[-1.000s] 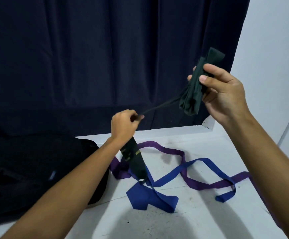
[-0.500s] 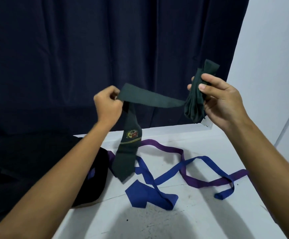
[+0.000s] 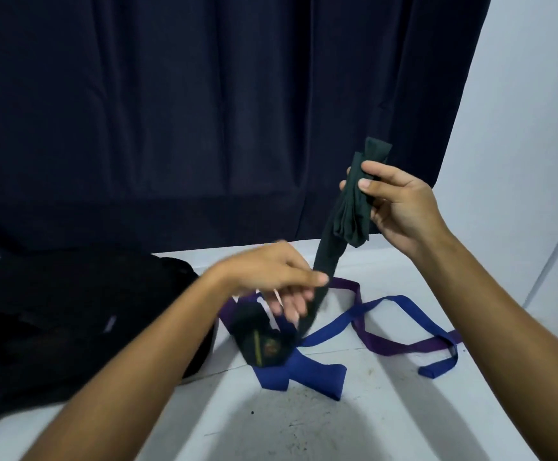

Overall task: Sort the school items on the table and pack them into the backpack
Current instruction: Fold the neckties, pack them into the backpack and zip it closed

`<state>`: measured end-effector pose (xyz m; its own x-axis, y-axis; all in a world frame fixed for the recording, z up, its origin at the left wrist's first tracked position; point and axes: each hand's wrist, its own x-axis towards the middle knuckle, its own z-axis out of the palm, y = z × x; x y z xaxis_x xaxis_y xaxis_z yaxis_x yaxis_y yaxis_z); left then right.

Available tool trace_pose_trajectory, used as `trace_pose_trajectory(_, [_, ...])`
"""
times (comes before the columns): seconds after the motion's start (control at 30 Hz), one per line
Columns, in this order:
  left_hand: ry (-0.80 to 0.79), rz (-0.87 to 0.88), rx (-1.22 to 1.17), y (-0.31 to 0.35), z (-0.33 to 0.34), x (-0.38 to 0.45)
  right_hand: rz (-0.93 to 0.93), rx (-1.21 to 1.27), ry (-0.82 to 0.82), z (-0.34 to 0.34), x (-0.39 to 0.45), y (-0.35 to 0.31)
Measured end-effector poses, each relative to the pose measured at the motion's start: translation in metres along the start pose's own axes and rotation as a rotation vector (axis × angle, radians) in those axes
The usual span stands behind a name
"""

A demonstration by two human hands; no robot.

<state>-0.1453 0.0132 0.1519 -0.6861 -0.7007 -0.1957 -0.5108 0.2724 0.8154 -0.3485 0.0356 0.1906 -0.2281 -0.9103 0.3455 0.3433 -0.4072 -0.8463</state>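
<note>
A dark green school tie (image 3: 329, 251) with a crest on its wide end hangs between my hands above the white table (image 3: 304, 427). My right hand (image 3: 394, 207) grips the folded bundle of the tie's upper part, held upright. My left hand (image 3: 281, 281), blurred by motion, is lower and pinches the tie's hanging strip between thumb and fingers. The wide end with the crest droops onto the table below my left hand. A black backpack (image 3: 54, 311) lies on the table at the left.
A blue tie (image 3: 307, 377) and a purple tie (image 3: 400, 347) lie tangled on the table under my hands. A dark curtain (image 3: 204, 111) hangs behind the table. A white wall (image 3: 530, 128) stands at the right.
My left hand has dropped from chest height down toward the table, sliding along the green tie. The tie's strip now hangs steeply instead of stretching level. My right hand keeps its grip.
</note>
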Motion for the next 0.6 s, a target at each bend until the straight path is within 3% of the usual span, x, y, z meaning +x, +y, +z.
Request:
trace_pose_trajectory(0.17, [-0.311, -0.019, -0.900, -0.015, 0.083, 0.005, 0.036, -0.041, -0.017, 0.003, -0.003, 0.009])
trace_pose_trajectory(0.23, [-0.220, 0.022, -1.286, -0.015, 0.089, 0.015, 0.052, -0.043, -0.031, 0.005, -0.006, 0.012])
trace_pose_trajectory(0.3, [-0.023, 0.060, -1.533, -0.013, 0.081, 0.025, 0.066, -0.063, -0.048, 0.005, -0.011, 0.016])
trace_pose_trajectory(0.43, [0.276, 0.144, -1.706, -0.022, 0.044, 0.036, 0.158, -0.102, -0.125, 0.004, -0.029, 0.024])
trace_pose_trajectory(0.6, [0.360, 0.127, -1.571, -0.040, 0.018, 0.034, 0.410, -0.253, -0.389, -0.001, -0.059, 0.045])
